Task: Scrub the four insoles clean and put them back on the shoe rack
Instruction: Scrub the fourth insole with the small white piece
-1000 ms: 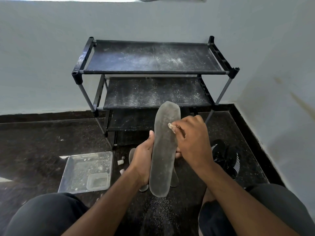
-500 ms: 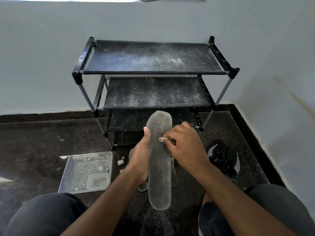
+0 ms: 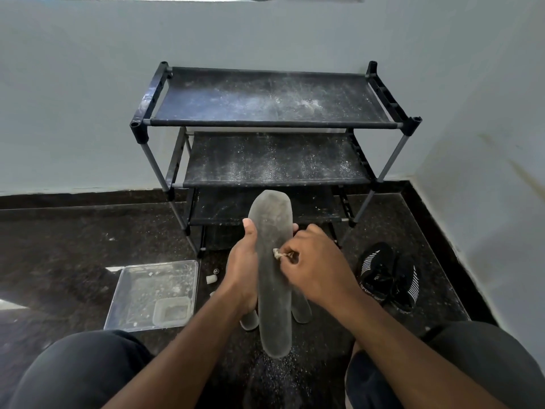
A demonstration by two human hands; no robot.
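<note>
Head view shows our black shoe rack [image 3: 274, 122] against the wall with dusty bare shelves, and a clear tray [image 3: 129, 293] on the dark floor to our left. We hold one long grey insole [image 3: 272, 284] between our knees, its long way pointing from us to the rack, with more insoles [image 3: 302, 309] lying under it. Our left hand [image 3: 243, 267] grips its left edge while our right hand [image 3: 315, 267] pinches a small scrubbing bit [image 3: 277, 253] against its middle, so we think the scrubbing should run along its length.
</note>
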